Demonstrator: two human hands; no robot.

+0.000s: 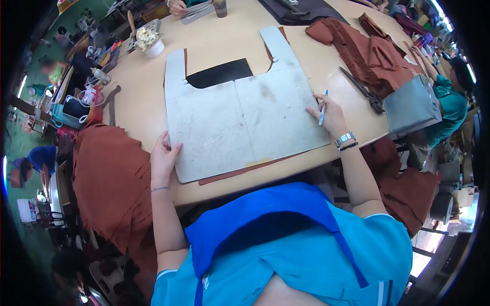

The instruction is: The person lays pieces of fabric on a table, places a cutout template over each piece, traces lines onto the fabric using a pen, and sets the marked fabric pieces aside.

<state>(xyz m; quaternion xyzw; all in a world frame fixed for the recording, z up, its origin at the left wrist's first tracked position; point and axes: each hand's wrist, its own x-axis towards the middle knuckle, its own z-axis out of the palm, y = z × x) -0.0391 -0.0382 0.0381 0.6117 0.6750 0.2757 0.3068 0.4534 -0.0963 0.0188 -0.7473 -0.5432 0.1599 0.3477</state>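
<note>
A large pale grey card template (209, 122) with a wide cut-out at its far side lies flat on the table. Reddish-brown leather (255, 170) peeks out beneath its near edge, and a black piece (222, 74) shows through the cut-out. At the template's left edge is my left hand (163, 162), thumb and fingers apart, touching the rim. A blue-and-white pen (322, 109) is held between the fingers of my right hand (334, 117), which rests at the template's right edge.
Scissors (362, 91) and brown leather pieces (377, 61) lie to the right, near a grey box (412, 104). Brown sheets (109, 178) drape over the left edge. A white flowerpot (153, 48) and a cup (220, 7) stand farther back. Co-workers sit around the table.
</note>
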